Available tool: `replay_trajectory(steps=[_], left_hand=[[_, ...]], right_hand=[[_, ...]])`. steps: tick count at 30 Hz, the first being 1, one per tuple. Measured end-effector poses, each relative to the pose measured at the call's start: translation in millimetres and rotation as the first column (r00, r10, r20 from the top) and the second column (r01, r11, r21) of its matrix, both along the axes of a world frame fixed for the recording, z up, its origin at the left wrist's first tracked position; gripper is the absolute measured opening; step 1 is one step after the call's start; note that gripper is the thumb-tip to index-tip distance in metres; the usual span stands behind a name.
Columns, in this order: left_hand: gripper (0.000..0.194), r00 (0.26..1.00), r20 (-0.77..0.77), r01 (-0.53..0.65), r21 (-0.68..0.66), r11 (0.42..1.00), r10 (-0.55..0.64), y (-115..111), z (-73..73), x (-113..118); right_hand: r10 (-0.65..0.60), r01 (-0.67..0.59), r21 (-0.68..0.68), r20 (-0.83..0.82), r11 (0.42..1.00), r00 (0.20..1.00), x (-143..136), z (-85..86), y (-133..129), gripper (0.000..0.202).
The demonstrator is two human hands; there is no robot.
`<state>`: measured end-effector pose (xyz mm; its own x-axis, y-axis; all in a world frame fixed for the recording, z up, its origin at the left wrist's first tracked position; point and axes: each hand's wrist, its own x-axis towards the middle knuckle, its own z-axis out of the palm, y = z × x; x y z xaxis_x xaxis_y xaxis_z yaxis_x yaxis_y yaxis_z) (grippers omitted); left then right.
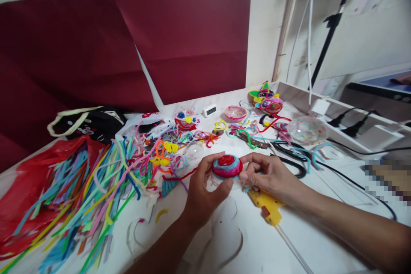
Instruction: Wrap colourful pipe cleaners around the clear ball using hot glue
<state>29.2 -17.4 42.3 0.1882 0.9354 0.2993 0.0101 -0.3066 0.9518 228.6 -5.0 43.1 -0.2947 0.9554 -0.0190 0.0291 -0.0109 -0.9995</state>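
A small dome (227,166), coiled in red, light blue and pink pipe cleaner, is held up at the centre between both hands. My left hand (205,192) grips its left side, thumb below and fingers at the upper edge. On its right side, my right hand (265,173) pinches the edge with thumb and index finger. A red pipe cleaner (180,176) stretches left from behind my left hand. Below my right hand lies a yellow glue gun (268,206) with a clear stick in its rear.
Loose pipe cleaners (105,188) cover the left side beside a red bag (22,192). Decorated balls (185,120), a clear bowl (306,129), a small clock (209,111) and black-handled scissors (289,156) lie farther back. A black cable (356,182) crosses the right side.
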Motion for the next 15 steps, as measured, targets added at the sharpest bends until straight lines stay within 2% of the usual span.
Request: replay_trajectory(steps=[5, 10, 15], left_hand=[[0.043, 1.0, -0.012, -0.026, 0.007, 1.0, 0.026, -0.7, -1.0, 0.3], [0.045, 0.999, -0.035, 0.002, 0.021, 1.0, -0.001, 1.1, -3.9, -1.7], [0.044, 0.999, -0.039, -0.026, 0.015, 1.0, 0.026, 0.6, -2.2, -0.7]], right_hand=[[0.005, -0.005, -0.028, -0.009, 1.0, 1.0, -0.9, -0.1, -2.2, 0.057], [-0.011, 0.011, -0.008, 0.009, 1.0, 1.0, -2.0, -0.6, -2.3, 0.058], [-0.034, 0.034, -0.002, 0.008, 0.999, 0.999, -4.4, -0.3, -2.9, 0.059]])
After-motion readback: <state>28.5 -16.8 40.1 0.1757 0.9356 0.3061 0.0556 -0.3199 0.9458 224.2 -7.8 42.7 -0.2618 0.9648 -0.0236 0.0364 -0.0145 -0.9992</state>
